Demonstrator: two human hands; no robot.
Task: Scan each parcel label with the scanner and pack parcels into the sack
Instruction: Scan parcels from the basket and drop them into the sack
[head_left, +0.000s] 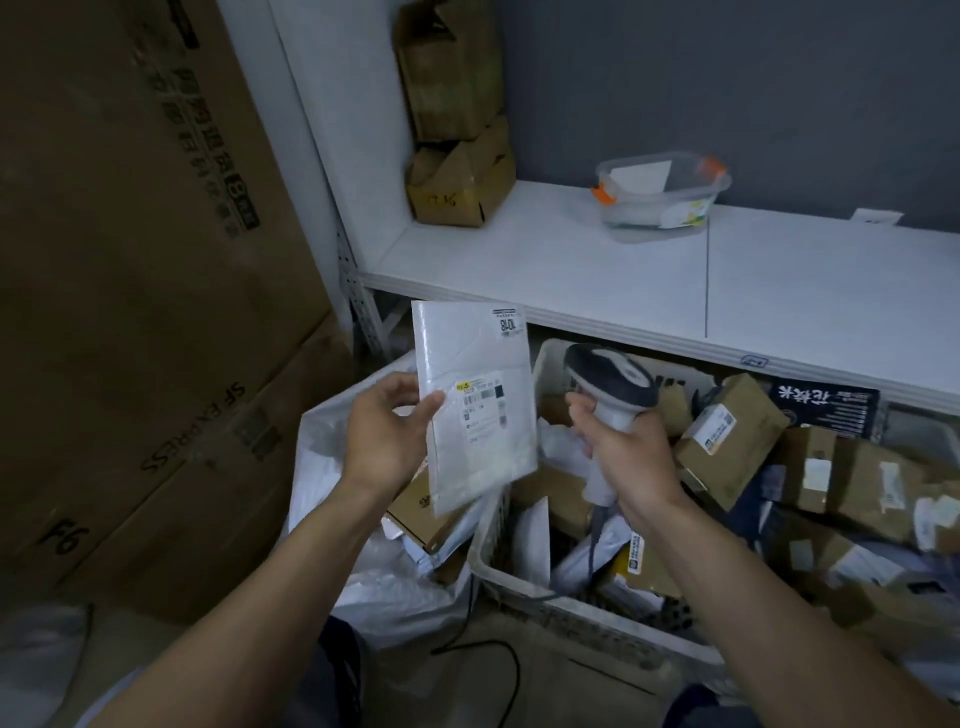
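Observation:
My left hand (387, 431) grips the left edge of a flat white parcel (478, 410), held upright with its printed label facing me. Just to its right, my right hand (626, 457) holds a grey and white handheld scanner (610, 384) by the handle, its head level with the parcel's label. Below the parcel lies the open white sack (374, 571), with a brown box and white mailers inside. A white crate (524, 577) to the right is heaped with several brown boxes and mailers.
Large brown cartons (130, 312) stand stacked at the left. A white shelf (623, 270) crosses behind, carrying small cardboard boxes (457, 176) and a clear plastic tub (662, 189). A black cable (498, 660) runs over the floor near the crate.

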